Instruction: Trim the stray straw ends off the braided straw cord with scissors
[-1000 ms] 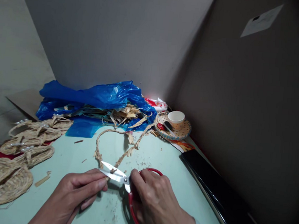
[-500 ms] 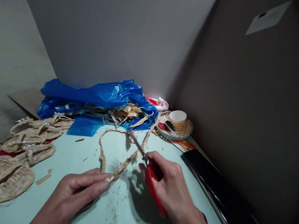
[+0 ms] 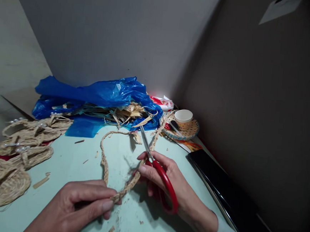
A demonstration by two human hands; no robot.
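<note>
Left hand (image 3: pixel 80 206) near edge, thumb and fingers pinched on near end of braided straw cord (image 3: pixel 103 158). Cord looped away across pale green worktop (image 3: pixel 67 166), curved far past centre, came back toward right hand; loose husk bits stuck out along far part. Right hand (image 3: pixel 163 177) right of centre, grip clenched through red handles of scissors (image 3: pixel 152 155), blades close together, tips aimed far toward the husk pile, lying just beside cord's right strand; contact with cord not clear. Small straw scraps scattered on worktop around both hands. Blue plastic bag (image 3: pixel 100 94) at far side with dry husk strips (image 3: pixel 125 115) spilling out. Woven straw sandals (image 3: pixel 12 155) stacked at left edge. Paper cup (image 3: pixel 183 117) on round woven mat (image 3: pixel 190 131) far right. Black flat slab (image 3: pixel 219 185) along right edge by dark wall.
</note>
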